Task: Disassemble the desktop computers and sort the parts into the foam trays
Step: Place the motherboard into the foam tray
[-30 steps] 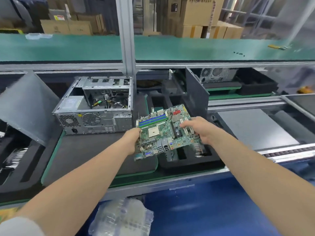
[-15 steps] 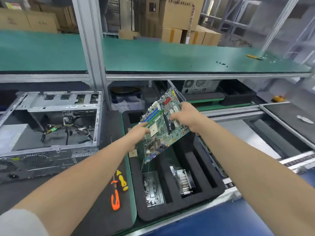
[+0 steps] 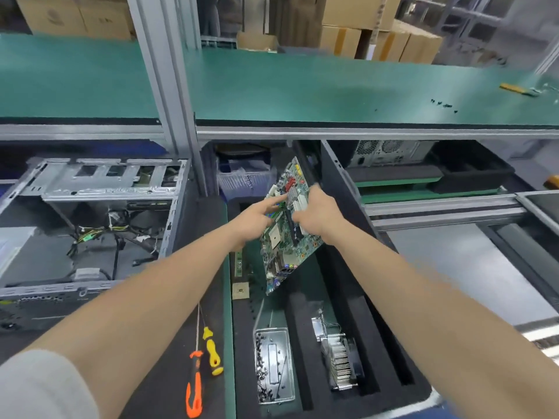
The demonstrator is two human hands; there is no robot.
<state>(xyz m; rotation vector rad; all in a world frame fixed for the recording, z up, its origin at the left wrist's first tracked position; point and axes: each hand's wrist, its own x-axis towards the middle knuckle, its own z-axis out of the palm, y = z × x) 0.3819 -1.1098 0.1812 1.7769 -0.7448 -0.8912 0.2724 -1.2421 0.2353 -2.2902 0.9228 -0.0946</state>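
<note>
A green motherboard (image 3: pixel 282 249) hangs tilted steeply above the black foam tray (image 3: pixel 305 352), its port edge pointing down. My right hand (image 3: pixel 317 216) grips the board's right edge near the middle. My left hand (image 3: pixel 255 219) lies against the board's left side with its fingers stretched out over the memory slots. The opened desktop case (image 3: pixel 90 225) lies to the left, with loose cables inside.
In the tray's slots sit a clear box of screws (image 3: pixel 273 364), a heatsink (image 3: pixel 338 361), a memory stick (image 3: pixel 239 264) and a CPU chip (image 3: pixel 240 291). An orange screwdriver (image 3: pixel 195 385) and a yellow one (image 3: pixel 211 352) lie on the mat. Another case (image 3: pixel 390 152) stands under the shelf.
The board has tipped more upright and moved farther back over the tray. My left hand has gone from holding its lower left edge to reaching out over its face with straight fingers.
</note>
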